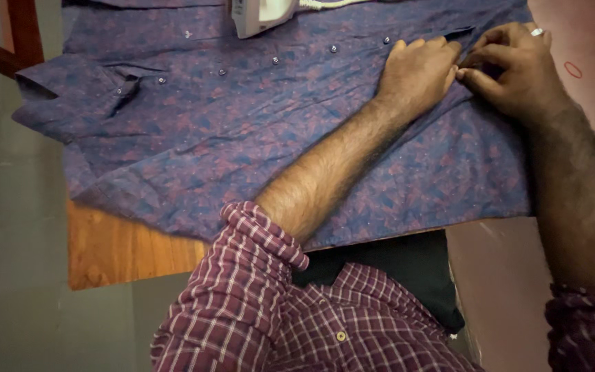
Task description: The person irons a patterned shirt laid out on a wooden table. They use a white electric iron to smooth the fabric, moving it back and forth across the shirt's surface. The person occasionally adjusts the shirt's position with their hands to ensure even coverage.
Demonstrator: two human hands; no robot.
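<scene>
Head view: one crumpled purple patterned shirt (256,131), six small round buttons (275,60); left hand (418,72) flat, right hand (514,65) pinching cloth at 1 o'clock; one white iron (263,15) at 12.

You see a wooden table (115,251) whose bare orange-brown corner shows down and to the left of where the fingers pinch. Grey floor (8,207) lies further left, beyond it. A dark red wooden chair frame (25,31) stands far left of the pinch. The light is dim and warm.
</scene>
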